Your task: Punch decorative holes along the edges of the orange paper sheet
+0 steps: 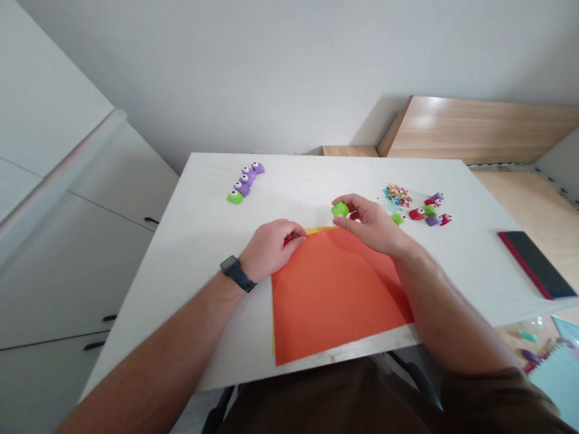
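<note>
An orange sheet (339,295) lies at the table's front edge, with the edge of a yellow sheet (319,229) showing beneath it. My left hand (274,246) is closed at the orange sheet's back left corner, its fingers pinching something small and reddish that I cannot make out. Between the thumb and fingers of my right hand (371,224) is a green piece (340,210), held just above the sheets' back edge. Purple pieces with eyes (247,176) and a green one (234,196) form a slanting row at the back left.
Right of my right hand are a pile of small colourful bits (397,196) and several red, green and purple eyed pieces (417,214). A dark notebook with a red edge (536,265) lies at the white table's (181,241) right side. White cabinets stand left.
</note>
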Tool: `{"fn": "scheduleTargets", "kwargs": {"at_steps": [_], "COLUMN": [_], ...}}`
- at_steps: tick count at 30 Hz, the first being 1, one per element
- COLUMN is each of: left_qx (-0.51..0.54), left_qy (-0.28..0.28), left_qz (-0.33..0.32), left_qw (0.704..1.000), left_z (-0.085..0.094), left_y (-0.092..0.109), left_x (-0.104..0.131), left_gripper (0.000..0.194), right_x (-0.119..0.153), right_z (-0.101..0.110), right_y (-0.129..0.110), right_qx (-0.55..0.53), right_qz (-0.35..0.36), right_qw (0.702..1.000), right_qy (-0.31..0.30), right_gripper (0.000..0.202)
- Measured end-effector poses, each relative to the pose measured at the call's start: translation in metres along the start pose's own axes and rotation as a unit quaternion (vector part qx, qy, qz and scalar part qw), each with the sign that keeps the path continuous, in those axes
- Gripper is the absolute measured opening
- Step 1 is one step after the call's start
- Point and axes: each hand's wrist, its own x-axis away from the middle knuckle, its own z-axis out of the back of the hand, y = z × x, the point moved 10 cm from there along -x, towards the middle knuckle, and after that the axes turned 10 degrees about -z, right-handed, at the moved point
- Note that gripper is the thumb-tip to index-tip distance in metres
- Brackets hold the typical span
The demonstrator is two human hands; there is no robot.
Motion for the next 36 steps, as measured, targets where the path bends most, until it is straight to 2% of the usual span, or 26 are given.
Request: {"fn": "scheduleTargets", "kwargs": {"at_steps": [7, 12, 19, 26, 36], "left_qx": [0.006, 0.006, 0.006, 0.003, 0.005], "left_qy": [0.01, 0.01, 0.016, 0.018, 0.022], "left_qz": [0.003, 0.006, 0.002, 0.0, 0.002], "left_qw": [1.0, 1.0, 1.0, 1.0, 1.0], "left_z": [0.002, 0.003, 0.003, 0.003, 0.002], "left_y": [0.001, 0.002, 0.001, 0.001, -0.001], "left_x": [-0.001, -0.002, 0.0, -0.001, -0.001], "left_gripper": [0.015, 0.017, 0.015, 0.014, 0.014], "right_x": [0.002, 0.001, 0.004, 0.007, 0.008], "right_z": [-0.016, -0.017, -0.021, -0.027, -0.035], "right_y": [0.005, 0.011, 0.004, 0.001, 0.001], "right_qx": [0.073, 0.088, 0.131, 0.174, 0.214], "right_qz": [0.019, 0.025, 0.047, 0.087, 0.104], "right_qw": [0.996, 0.995, 0.989, 0.98, 0.969], "right_qy": [-0.037, -0.038, -0.056, -0.047, -0.067], "right_gripper": [0.04, 0.04, 0.039, 0.041, 0.041]}}
